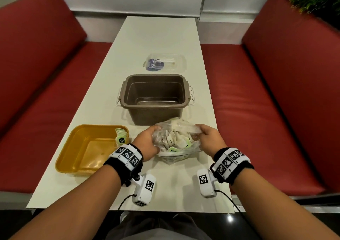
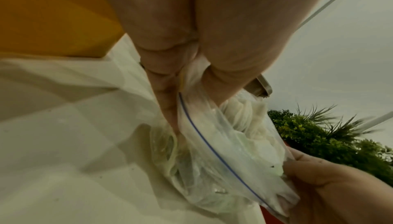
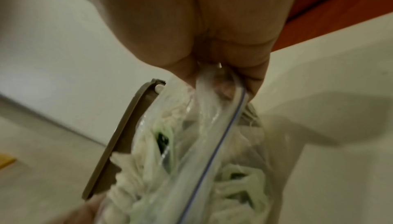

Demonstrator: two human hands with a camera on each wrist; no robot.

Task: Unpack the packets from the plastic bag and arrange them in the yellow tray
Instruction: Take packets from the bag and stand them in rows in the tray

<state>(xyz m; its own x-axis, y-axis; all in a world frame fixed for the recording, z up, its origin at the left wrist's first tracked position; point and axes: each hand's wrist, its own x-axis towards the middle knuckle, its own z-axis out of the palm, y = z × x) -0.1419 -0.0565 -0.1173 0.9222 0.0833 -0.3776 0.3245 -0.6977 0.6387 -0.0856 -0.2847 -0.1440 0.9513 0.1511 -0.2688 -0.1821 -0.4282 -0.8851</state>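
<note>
Zip-lock plastic bag of packets lies on the white table, just in front of the brown tub. Left hand and right hand each pinch its mouth edge. Yellow tray, just left of the bag, holds a few packets in its far right corner; label writing illegible.

Brown bin stands directly behind plastic bag.

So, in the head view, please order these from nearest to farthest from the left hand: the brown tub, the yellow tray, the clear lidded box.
From the left hand:
1. Yellow tray, just to its left.
2. Brown tub, beyond it, mid-table.
3. Clear lidded box, farthest, behind the tub.
</note>
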